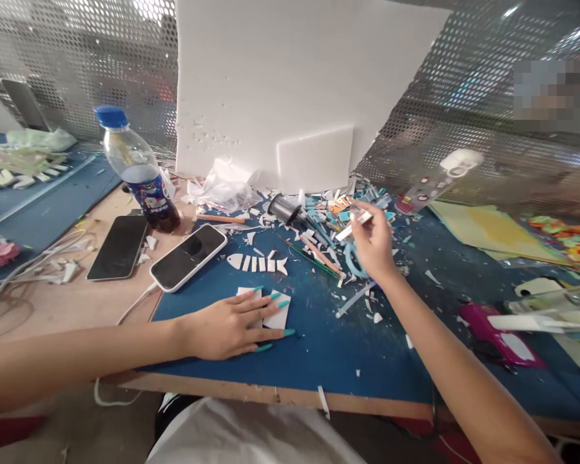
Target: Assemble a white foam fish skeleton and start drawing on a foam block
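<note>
My left hand (225, 327) lies flat with its fingers spread over white foam pieces (278, 314) on a blue mat (314, 361). Just beyond its fingertips is a fish shape (256, 263) made of a white head, several separate strips and a tail. Over the scrap pile my right hand (373, 241) is closed around a slim white bar-shaped object (354, 227); its exact kind is unclear. Under that hand are a light-blue ring-shaped handle (352, 261), pencils (321, 254) and many white and blue offcuts.
A Pepsi bottle (147, 187) and two phones (189, 258) (117, 247) stand or lie at left. A dark cylinder (283, 209) sits amid scraps. A white board (280, 77) leans behind. At right are a clear bottle (435, 183), yellow sheets (497, 232) and a magenta tool (502, 335).
</note>
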Demonstrator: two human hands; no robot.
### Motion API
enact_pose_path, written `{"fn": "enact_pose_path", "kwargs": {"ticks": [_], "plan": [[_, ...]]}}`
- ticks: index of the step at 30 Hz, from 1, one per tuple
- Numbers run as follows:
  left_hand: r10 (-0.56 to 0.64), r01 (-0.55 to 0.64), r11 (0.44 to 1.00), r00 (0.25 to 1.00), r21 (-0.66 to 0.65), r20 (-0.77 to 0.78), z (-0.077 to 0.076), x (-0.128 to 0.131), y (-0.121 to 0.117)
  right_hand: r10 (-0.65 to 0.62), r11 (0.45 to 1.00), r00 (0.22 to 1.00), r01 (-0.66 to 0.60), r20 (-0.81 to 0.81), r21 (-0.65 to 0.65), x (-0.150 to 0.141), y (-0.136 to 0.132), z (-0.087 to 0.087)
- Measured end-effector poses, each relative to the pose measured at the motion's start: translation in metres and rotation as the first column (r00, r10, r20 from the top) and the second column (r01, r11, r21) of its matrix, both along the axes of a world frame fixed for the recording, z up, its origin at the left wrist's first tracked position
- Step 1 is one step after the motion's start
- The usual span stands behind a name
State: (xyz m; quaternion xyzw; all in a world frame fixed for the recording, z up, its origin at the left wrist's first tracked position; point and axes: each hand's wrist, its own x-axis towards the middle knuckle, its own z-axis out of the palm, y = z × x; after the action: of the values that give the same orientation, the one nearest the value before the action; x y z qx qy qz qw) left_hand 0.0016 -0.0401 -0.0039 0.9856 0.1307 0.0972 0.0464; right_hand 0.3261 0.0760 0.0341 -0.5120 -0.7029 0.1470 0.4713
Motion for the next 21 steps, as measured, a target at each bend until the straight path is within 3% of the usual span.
{"fn": "enact_pose_path", "kwargs": {"ticks": [2,4,7,10,12,14,18,21], "plan": [[0.003,-0.008,0.999,0.987,0.033,0.158,0.001,-0.002,0.001,0.142,0.985,0.98,-0.153,-0.136,-0.075,-0.011,-0.024,0.009],[0.033,-0.054,0.997,0.941,0.052,0.338,0.002,-0.003,0.001,0.313,0.917,0.921,-0.357,-0.234,-0.18,-0.023,-0.052,0.017],[0.101,-0.14,0.989,0.875,0.046,0.474,0.001,-0.004,0.001,0.529,0.735,0.783,-0.616,-0.329,-0.283,-0.046,-0.093,0.022],[0.124,-0.17,0.984,0.859,0.049,0.496,0.001,-0.002,0.001,0.695,0.541,0.633,-0.772,-0.341,-0.332,-0.076,-0.118,0.016],[0.106,-0.151,0.987,0.88,0.06,0.463,0.002,-0.002,0.001,0.784,0.431,0.533,-0.837,-0.318,-0.338,-0.097,-0.123,0.009],[0.069,-0.116,0.99,0.895,0.081,0.441,0.004,-0.003,0.001,0.838,0.366,0.466,-0.866,-0.283,-0.342,-0.114,-0.123,0.003],[-0.008,-0.067,0.987,0.887,0.146,0.462,0.006,-0.007,0.001,0.93,0.269,0.349,-0.861,-0.116,-0.433,-0.129,-0.116,0.002],[-0.036,-0.062,0.981,0.874,0.185,0.484,0.005,-0.006,0.0,0.942,0.243,0.33,-0.793,-0.059,-0.559,-0.124,-0.116,0.004]]}}
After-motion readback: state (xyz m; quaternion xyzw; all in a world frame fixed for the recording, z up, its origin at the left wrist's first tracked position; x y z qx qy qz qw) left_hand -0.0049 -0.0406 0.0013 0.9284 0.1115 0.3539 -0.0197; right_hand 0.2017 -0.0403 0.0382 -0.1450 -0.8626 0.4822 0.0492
